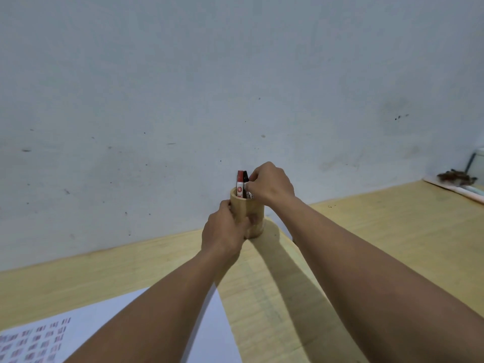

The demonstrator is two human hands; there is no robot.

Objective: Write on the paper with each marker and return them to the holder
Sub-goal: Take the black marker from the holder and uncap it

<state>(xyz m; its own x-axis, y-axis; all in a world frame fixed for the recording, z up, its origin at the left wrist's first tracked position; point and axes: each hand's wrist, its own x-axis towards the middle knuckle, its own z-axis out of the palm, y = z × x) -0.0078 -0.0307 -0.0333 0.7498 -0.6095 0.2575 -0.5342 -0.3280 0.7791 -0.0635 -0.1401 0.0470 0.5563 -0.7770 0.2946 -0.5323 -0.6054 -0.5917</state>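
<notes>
A round wooden holder (253, 208) stands on the table against the wall. My left hand (224, 231) grips its left side. A red-capped marker (240, 183) and a black-capped marker (245, 177) stand upright in it. My right hand (271, 182) is above the holder's right rim, its fingers pinched on a marker (249, 194) whose white body shows just inside the rim; its cap is hidden by the fingers. A white paper (86, 328) with rows of red and dark marks lies at the lower left, partly under my left forearm.
The light wooden table (379, 231) runs along a pale grey wall (183, 87). At the far right edge lie a rolled white object (468, 192) and a dark brown clump (455, 176).
</notes>
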